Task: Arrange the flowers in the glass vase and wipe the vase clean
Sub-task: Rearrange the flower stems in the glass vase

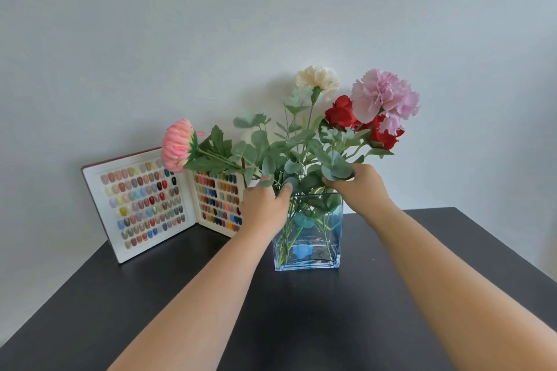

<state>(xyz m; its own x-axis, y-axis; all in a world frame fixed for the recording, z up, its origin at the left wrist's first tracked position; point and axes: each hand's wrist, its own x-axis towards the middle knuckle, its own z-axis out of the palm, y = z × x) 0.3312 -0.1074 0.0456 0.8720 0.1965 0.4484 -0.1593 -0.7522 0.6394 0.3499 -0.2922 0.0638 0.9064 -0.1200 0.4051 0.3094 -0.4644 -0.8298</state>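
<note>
A square glass vase (313, 253) with a blue tint stands on the dark table (301, 325). Green stems and eucalyptus leaves (301, 156) fill it. A cream carnation (317, 79), a pale pink carnation (384, 98) and red roses (343, 113) rise above the rim. A salmon-pink flower (177, 145) leans far out to the left. My left hand (263, 209) pinches leaves at the vase's left rim. My right hand (357, 187) grips leafy stems at the right rim.
An open book of coloured nail samples (144, 205) stands upright at the back left of the table, against the pale wall. The table's right edge (512, 253) runs diagonally behind my right forearm.
</note>
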